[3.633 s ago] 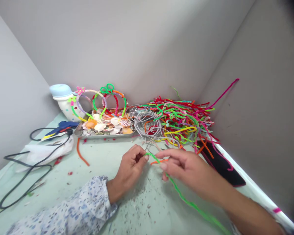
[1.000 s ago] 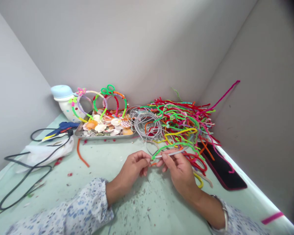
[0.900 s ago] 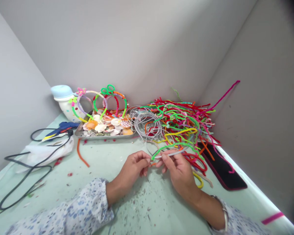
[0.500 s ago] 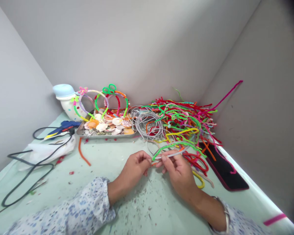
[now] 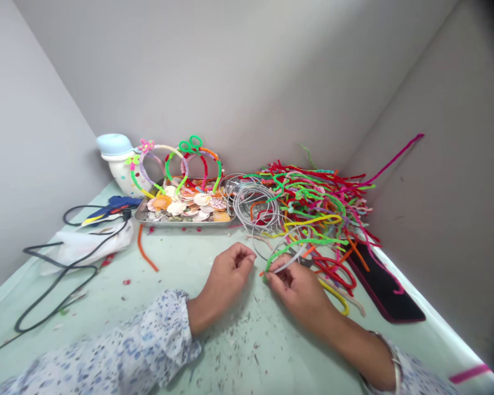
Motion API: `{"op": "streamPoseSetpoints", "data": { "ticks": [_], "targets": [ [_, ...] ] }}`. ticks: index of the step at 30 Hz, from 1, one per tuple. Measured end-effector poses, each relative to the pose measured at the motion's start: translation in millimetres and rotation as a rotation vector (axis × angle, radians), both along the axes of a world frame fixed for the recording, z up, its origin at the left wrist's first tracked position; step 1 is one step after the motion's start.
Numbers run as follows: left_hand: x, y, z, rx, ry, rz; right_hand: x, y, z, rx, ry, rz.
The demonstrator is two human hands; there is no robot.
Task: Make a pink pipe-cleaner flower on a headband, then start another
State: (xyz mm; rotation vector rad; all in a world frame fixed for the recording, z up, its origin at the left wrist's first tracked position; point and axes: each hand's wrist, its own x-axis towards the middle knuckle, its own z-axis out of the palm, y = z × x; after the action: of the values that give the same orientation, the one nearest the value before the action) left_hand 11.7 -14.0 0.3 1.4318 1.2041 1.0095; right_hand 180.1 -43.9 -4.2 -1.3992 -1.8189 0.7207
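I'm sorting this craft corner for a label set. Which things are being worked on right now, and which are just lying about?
In hand:
right hand pinching the grey headband with the green pipe cleaner
left hand, curled, just apart from it

Lying about:
pipe cleaner pile
shell tray
glue gun
finished headbands
black phone

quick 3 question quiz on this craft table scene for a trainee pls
1. True or false: the right hand pinches a grey headband with a green pipe cleaner along it.
2. What fills the metal tray? A) beads B) seashells C) buttons
3. Which tool lies left of the tray, with a black cord attached?

Key
1. True; the left hand sits beside it, fingers curled, not touching the headband.
2. B, seashells.
3. The blue glue gun.
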Motion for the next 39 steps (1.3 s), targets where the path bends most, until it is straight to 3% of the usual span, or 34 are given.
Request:
{"op": "streamPoseSetpoints", "data": {
  "ticks": [7, 13, 21, 27, 33, 36, 39],
  "targets": [
    [0.9, -3.6, 1.4, 0.063, 0.033, -0.072, 1.6, 3.1, 1.7, 0.049, -0.165, 0.095],
    [0.4, -10.7, 6.8, 0.24, 0.099, -0.156, 2.2, -1.2, -2.3, 0.113, -0.293, 0.148],
    [0.2, -19.0, 12.2, 0.469, 0.114, -0.245, -1.1, -4.6, -8.6, 0.328, -0.494, 0.205],
    [-3.5, -23.6, 13.0, 0.533, 0.148, -0.278, -8.3, -12.2, -6.5, 0.44, -0.589, 0.258],
    [-8.8, -30.1, 6.5, 0.545, 0.171, -0.327, -18.7, -17.9, -10.4, 0.613, -0.711, 0.212],
    [-9.4, -31.0, 7.7, 0.54, 0.168, -0.333, -18.7, -19.1, -11.3, 0.584, -0.681, 0.229],
    [-9.1, -27.4, 10.0, 0.498, 0.132, -0.275, -12.4, -15.2, -8.4, 0.443, -0.526, 0.201]
  ]
}}
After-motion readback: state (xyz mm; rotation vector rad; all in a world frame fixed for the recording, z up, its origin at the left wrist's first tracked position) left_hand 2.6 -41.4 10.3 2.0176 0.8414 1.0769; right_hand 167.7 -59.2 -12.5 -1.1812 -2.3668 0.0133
